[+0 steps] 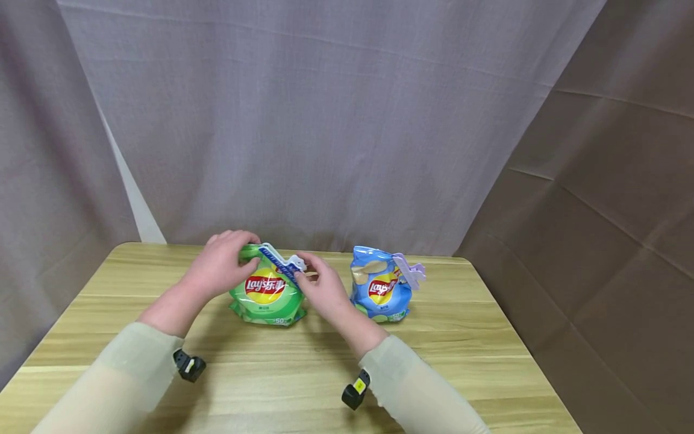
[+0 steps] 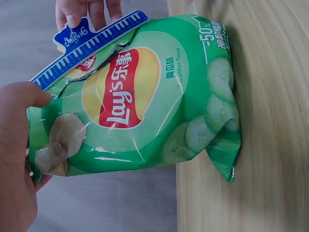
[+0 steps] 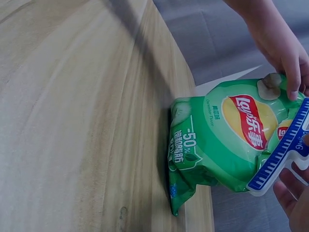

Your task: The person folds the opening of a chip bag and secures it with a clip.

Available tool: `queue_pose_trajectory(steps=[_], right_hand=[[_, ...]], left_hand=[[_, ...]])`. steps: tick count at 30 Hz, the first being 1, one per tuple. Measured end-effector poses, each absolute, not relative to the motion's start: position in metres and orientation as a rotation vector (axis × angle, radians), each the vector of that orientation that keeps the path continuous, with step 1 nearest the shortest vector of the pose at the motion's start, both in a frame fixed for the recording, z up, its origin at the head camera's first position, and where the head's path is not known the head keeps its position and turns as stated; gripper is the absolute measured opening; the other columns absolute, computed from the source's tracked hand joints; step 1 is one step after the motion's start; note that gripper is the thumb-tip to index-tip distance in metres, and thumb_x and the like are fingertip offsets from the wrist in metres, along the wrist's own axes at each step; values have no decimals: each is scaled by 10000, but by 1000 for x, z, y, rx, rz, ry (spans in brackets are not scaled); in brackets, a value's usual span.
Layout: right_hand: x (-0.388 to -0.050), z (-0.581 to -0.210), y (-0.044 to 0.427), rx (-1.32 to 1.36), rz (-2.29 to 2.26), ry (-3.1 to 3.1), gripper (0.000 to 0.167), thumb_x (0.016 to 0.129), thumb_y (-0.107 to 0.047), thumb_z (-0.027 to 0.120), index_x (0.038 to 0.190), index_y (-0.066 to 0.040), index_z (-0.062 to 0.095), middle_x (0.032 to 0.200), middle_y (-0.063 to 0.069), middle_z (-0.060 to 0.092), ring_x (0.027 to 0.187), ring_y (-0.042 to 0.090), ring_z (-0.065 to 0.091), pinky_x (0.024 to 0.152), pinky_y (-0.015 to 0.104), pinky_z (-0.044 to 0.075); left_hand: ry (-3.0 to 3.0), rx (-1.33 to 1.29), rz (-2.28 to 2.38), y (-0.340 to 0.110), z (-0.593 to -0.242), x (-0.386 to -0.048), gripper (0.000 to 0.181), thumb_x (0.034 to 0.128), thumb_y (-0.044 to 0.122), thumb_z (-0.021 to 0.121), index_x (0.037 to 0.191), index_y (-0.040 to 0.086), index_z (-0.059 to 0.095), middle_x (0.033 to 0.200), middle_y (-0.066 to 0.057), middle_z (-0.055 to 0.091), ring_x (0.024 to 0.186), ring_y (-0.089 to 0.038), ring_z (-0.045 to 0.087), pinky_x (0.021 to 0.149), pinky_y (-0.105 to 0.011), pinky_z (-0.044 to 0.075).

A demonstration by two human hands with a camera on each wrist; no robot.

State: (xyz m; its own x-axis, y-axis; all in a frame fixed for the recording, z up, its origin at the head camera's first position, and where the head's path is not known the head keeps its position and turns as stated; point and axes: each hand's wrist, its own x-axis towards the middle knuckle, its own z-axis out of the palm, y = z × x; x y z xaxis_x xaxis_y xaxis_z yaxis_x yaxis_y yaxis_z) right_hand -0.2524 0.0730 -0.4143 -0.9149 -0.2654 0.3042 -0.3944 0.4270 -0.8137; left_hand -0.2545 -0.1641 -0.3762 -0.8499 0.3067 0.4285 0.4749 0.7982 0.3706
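A green Lay's chip bag (image 1: 268, 307), cucumber flavor by its print, stands on the table between both hands. Across its upper right corner slants a blue and white bag clip (image 2: 91, 50) with a piano-key pattern and the word "Music". My left hand (image 1: 225, 262) holds the bag's upper left corner, thumb in front and fingers behind. At the clip's handle, my right hand (image 1: 324, 289) pinches with thumb and fingers. In the right wrist view the clip's jaws lie over the folded bag top; whether they are fully closed I cannot tell.
To the right stands a blue Lay's chip bag (image 1: 379, 292) with a purple clip (image 1: 409, 271) on its upper right corner. Both bags are near the far edge of the wooden table (image 1: 271, 380). Grey curtains (image 1: 325, 120) hang behind, and a brown one (image 1: 596, 241) at the right.
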Motion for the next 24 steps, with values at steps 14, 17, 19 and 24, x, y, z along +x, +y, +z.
queue_pose_trajectory(steps=[14,17,19,24], right_hand=[[-249,-425,81,575,1553,-2515,465,954,-122,632,1400,-58,515,1230,100,620,1113,245,603,901,342,530],[-246,-429,84,577,1582,-2499,451,951,-94,628,1387,-46,521,1208,102,623,1104,253,604,897,343,530],[-243,-432,87,574,1590,-2501,446,951,-80,624,1382,-36,519,1204,106,626,1108,257,602,897,346,532],[-233,-441,98,577,1591,-2491,447,941,-35,612,1376,-17,514,1218,166,620,1132,292,594,916,403,530]], left_hand=[[-2602,-499,-715,-167,-379,-255,327,900,217,650,1184,61,609,1209,-123,615,1173,-342,502,1044,-559,316],[-2591,-469,-725,-168,-379,-255,285,900,197,638,1148,58,617,1220,-135,596,1185,-360,491,1037,-575,324],[-2587,-454,-743,-169,-379,-254,265,901,196,638,1126,57,617,1236,-147,573,1193,-374,482,1031,-588,333],[-2598,-383,-845,-170,-381,-252,281,905,246,662,1117,69,612,1318,-154,495,1239,-391,445,1029,-599,372]])
